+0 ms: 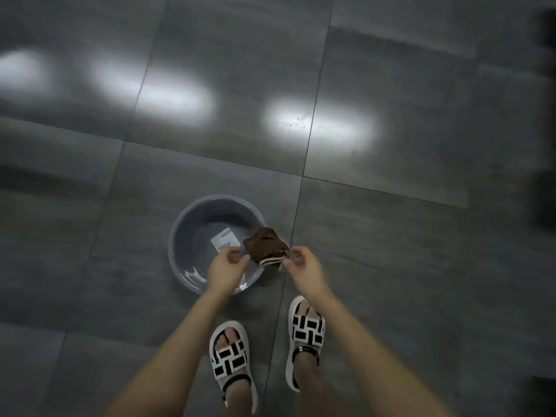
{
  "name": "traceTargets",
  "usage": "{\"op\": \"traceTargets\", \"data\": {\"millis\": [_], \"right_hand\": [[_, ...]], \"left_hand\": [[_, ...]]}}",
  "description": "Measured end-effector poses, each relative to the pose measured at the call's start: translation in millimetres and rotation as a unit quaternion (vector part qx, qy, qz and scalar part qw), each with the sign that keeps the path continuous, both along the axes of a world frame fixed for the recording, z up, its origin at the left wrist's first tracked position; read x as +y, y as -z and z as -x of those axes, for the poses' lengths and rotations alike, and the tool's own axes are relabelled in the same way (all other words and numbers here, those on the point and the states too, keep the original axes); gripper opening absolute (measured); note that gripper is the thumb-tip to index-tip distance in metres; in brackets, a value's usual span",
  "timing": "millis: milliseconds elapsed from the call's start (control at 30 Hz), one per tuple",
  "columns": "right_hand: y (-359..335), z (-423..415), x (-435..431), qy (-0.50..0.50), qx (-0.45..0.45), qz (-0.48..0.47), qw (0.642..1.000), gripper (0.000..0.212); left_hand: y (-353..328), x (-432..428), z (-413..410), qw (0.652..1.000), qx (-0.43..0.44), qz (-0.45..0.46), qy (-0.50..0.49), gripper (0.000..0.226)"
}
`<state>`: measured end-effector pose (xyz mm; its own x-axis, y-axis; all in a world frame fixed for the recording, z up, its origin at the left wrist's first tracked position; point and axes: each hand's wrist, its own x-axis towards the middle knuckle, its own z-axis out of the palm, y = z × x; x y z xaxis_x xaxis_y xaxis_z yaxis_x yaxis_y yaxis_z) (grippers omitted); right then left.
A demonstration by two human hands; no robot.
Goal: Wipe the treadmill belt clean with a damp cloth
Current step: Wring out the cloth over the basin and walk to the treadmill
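Over the right rim of a round grey basin [173, 236] on the floor [391, 236], a dark brown cloth [264, 243] hung bunched between the person's two hands. The left hand [224, 267], over the basin's near right part, had its fingers curled in a narrow grip at the cloth's left edge, and seemed to pinch it, though blur made that contact hard to tell. The right hand [305, 266], just outside the basin's right rim, pinched the cloth's pale-striped corner in a tight grip between thumb and fingers.

Inside the basin, a white rectangular label [224, 239] lay on the bottom near the middle. Bright glints ran along its near inner wall; how much water it held could not be told.

On the near side of the basin stood two feet in black-and-white strapped sandals, the left sandal [230, 356] well below the basin and the right sandal [307, 329] off to its lower right.
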<state>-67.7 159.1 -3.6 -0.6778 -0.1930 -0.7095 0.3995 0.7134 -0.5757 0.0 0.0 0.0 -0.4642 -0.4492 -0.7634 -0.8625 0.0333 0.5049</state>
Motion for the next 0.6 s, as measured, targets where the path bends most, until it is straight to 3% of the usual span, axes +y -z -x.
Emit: {"op": "traceTargets", "data": {"millis": [233, 333, 467, 600], "right_hand": [[119, 15, -16, -0.032, -0.041, -0.015, 0.999, 0.058], [146, 16, -24, 0.010, -0.090, 0.011, 0.996, 0.069], [139, 10, -26, 0.079, -0.129, 0.025, 0.988, 0.062], [76, 4, -6, 0.178, -0.139, 0.098, 0.969, 0.039]], "left_hand": [[125, 5, 34, 0.998, -0.015, -0.049, -0.038, 0.057], [147, 7, 38, 0.995, -0.023, -0.066, -0.067, 0.037], [129, 9, 41, 0.994, -0.012, -0.024, -0.106, 0.014], [57, 18, 43, 0.990, 0.018, -0.100, -0.098, 0.010]]}}
